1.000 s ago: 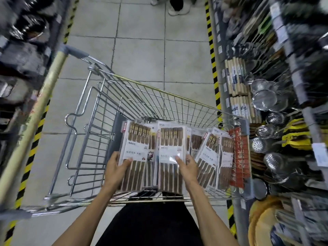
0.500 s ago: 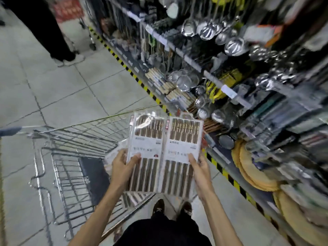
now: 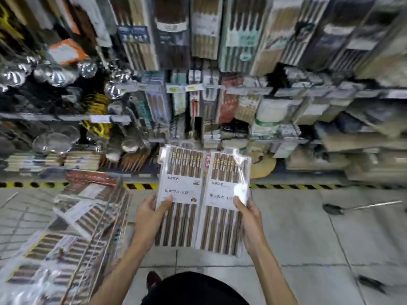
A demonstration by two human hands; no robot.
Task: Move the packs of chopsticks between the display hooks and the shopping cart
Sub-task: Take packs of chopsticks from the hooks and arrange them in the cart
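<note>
While the left hand (image 3: 152, 219) and right hand (image 3: 251, 223) each clasp 1 of 2 chopstick packs (image 3: 182, 194) by its outer edge, right of the cart (image 3: 88, 216), slick wrap could let 1 slip floorward.

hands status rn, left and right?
Left hand: grips the left pack of chopsticks.
Right hand: grips the right pack of chopsticks.

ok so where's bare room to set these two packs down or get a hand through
Free: the floor tiles right of the right hand, on this side of the striped tape, apart from a dark long-handled tool. Crowded: the cart on the left is heaped with packs, and the hanging packs ahead overlap with no clear gap.
</note>
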